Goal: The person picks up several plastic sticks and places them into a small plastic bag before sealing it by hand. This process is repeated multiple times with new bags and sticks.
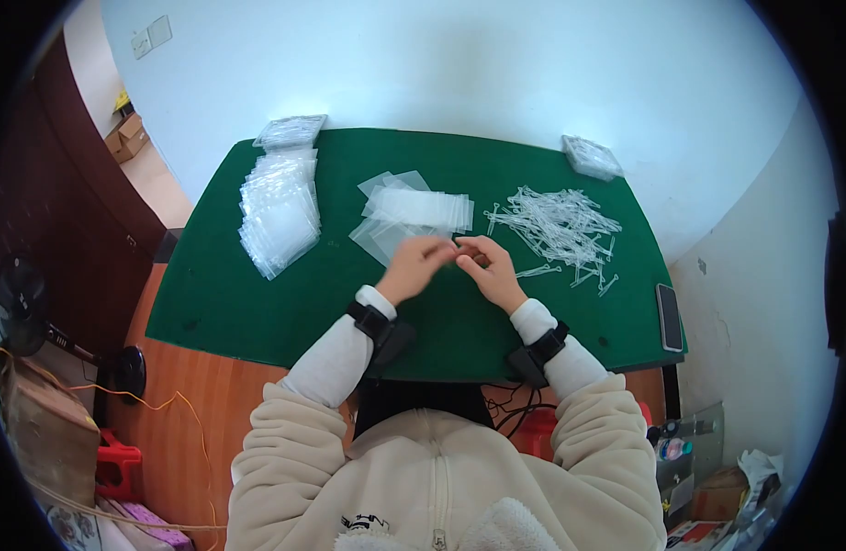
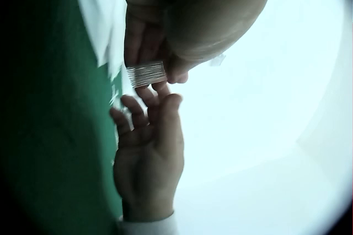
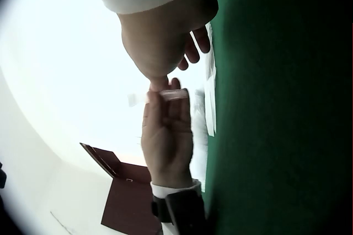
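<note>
My left hand pinches a small flat bundle of thin clear plastic sticks between thumb and fingers, above the table's green top. The sticks lie side by side in a row. Facing it, my right hand has its fingertips at the bundle's lower edge in the left wrist view, thumb apart and fingers loosely bent. Just beyond the hands, flat clear plastic bags overlap in a loose heap. To their right spreads a pile of clear sticks with small ringed ends.
Many flat clear bags fan out in a stack on the left. Packed clear bundles stand at the back left and back right. A phone lies at the table's right edge. The wall rises behind the table.
</note>
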Tool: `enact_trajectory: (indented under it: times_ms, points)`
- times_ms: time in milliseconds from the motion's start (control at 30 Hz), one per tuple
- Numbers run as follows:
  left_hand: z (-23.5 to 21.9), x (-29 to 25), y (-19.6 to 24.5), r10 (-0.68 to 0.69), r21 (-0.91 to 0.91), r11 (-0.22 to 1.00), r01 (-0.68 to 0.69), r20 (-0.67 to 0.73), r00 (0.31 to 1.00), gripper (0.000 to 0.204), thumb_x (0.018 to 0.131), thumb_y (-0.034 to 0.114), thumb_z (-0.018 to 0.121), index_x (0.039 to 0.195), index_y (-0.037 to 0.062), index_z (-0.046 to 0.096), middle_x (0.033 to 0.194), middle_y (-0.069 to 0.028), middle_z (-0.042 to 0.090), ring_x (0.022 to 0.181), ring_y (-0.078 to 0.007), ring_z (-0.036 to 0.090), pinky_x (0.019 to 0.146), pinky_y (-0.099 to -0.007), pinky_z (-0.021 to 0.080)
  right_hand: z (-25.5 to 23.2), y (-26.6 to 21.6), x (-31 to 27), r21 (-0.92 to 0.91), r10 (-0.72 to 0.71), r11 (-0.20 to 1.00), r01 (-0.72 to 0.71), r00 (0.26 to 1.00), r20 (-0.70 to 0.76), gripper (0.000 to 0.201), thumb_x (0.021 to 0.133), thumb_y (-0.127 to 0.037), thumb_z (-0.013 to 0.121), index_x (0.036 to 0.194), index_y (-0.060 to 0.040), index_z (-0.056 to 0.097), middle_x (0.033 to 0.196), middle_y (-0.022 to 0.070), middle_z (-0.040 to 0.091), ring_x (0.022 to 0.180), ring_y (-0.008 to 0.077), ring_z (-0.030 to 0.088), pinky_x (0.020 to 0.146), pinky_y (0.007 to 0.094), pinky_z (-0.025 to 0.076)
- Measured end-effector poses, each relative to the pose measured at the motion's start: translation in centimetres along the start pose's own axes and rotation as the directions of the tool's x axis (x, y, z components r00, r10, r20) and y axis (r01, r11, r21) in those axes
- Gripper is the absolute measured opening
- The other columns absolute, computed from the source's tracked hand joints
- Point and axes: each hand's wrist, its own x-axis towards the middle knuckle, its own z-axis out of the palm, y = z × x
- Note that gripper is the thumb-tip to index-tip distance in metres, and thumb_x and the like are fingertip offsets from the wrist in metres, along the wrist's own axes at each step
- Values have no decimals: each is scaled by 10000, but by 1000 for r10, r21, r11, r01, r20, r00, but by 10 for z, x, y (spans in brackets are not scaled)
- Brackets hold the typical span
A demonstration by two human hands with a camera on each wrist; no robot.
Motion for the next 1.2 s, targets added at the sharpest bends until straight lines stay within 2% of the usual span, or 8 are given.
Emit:
enact_trajectory:
  times_ms: [133, 267, 533, 733, 833, 1000, 1067, 1200]
  points:
    - [-38, 13, -7, -83, -348, 937, -12, -258, 963, 182, 881, 161, 580, 882, -16, 622, 893, -57, 650, 807, -136, 615, 725, -255, 478, 18, 3, 9, -498, -277, 773, 393, 915, 293, 353, 791, -124, 631, 1127, -46, 555, 1067, 103, 586, 1047, 260, 528, 876, 361, 426]
    - [-47, 14, -36, -318, -662, 748, -50, -423, 849, 203, 908, 182, 552, 972, -7, 591, 957, -82, 634, 887, -184, 621, 793, -286, 487, 56, -11, 20, -551, -309, 630, 547, 828, 468, 396, 785, -130, 612, 1167, -62, 530, 1162, 127, 546, 1184, 321, 425, 978, 424, 340]
    - [-45, 13, -45, -399, -696, 718, 12, -397, 827, 235, 911, 176, 547, 1043, -18, 552, 991, -106, 622, 923, -199, 620, 813, -303, 493, 18, -28, -6, -517, -167, 629, 581, 750, 640, 389, 786, -95, 588, 1169, -72, 530, 1173, 125, 552, 1192, 306, 435, 988, 412, 334]
    - [-34, 13, -32, -372, -673, 734, 91, -287, 883, 263, 910, 188, 548, 1050, -34, 549, 1000, -116, 620, 930, -204, 619, 823, -308, 491, -72, -23, -26, -600, -44, 701, 386, 863, 504, 282, 765, 9, 542, 1017, -86, 627, 1117, 117, 584, 1152, 295, 477, 958, 401, 368]
    - [-30, 10, -31, -373, -655, 743, 139, -233, 898, 275, 911, 192, 545, 1056, -41, 546, 1009, -123, 618, 933, -207, 618, 827, -310, 491, -89, -28, -18, -753, 50, 546, 367, 883, 467, 244, 728, -38, 574, 958, -74, 649, 1021, 129, 616, 1076, 313, 520, 943, 400, 379]
    - [-26, 10, -30, -367, -650, 741, 169, -181, 913, 250, 915, 195, 540, 1033, -22, 576, 977, -104, 634, 889, -176, 624, 780, -289, 501, -39, -41, -15, -592, -104, 726, 350, 907, 409, 348, 690, -100, 614, 1037, -73, 618, 1084, 149, 582, 1078, 318, 504, 947, 397, 368]
    - [-28, 8, -30, -363, -646, 745, 165, -186, 913, 236, 916, 196, 539, 1019, -10, 591, 957, -91, 644, 865, -160, 628, 755, -278, 506, -14, -51, -11, -485, -189, 739, 467, 835, 516, 587, 631, -186, 662, 1188, -68, 519, 1118, 164, 541, 1078, 326, 488, 945, 399, 362]
    - [-26, 7, -28, -364, -642, 742, 192, -145, 920, 236, 916, 203, 539, 1011, -6, 596, 959, -92, 643, 862, -158, 626, 752, -276, 504, -1, -46, 2, -476, -73, 745, 468, 766, 639, 835, 587, -220, 695, 1335, -88, 349, 1201, 181, 473, 1144, 323, 435, 982, 402, 333]
